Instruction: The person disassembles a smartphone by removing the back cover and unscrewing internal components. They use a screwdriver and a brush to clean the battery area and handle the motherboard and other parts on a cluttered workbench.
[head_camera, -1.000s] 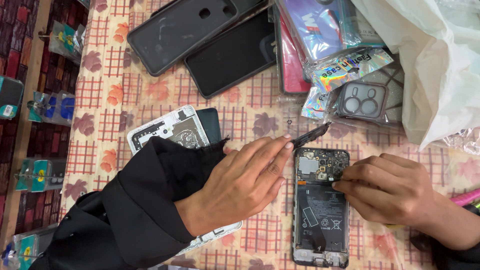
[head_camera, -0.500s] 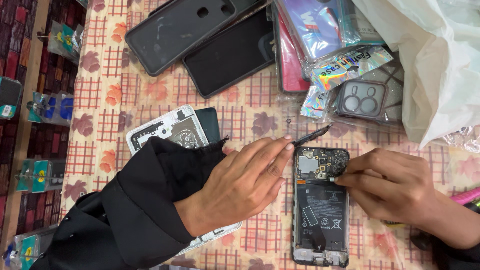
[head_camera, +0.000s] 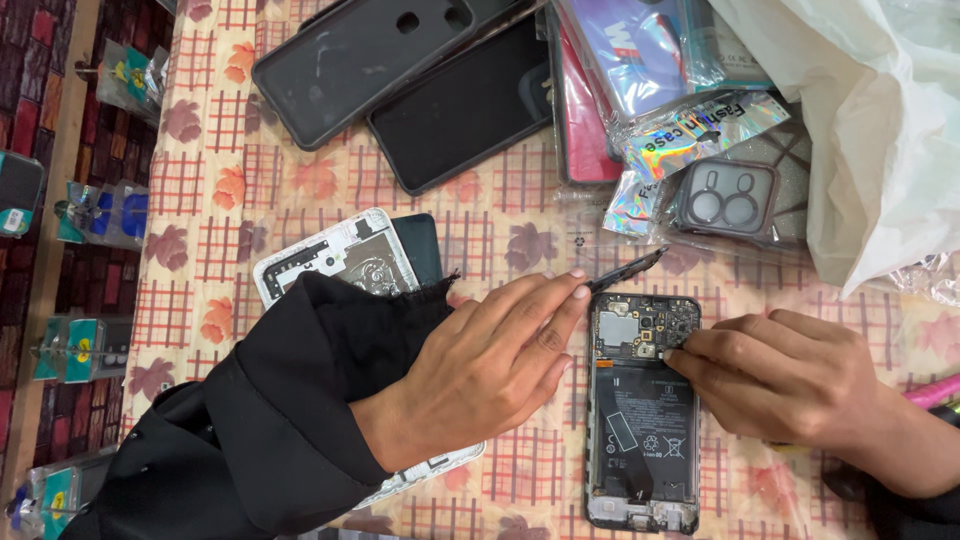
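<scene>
The left hand (head_camera: 490, 365) lay flat, fingers together, steadying the left edge of an opened smartphone (head_camera: 642, 410) while holding a thin dark pry tool (head_camera: 628, 270) under its fingertips. The right hand (head_camera: 785, 375) pinched narrowly at the phone's circuit board near its upper right edge; what it gripped was too small to tell. The phone lay back-open on a floral checked tablecloth (head_camera: 220, 180), battery exposed. A white inner frame (head_camera: 335, 255) lay partly under the black sleeve (head_camera: 270, 420). Dark phone cases (head_camera: 360, 60) and packaged covers (head_camera: 690, 130) lay beyond.
</scene>
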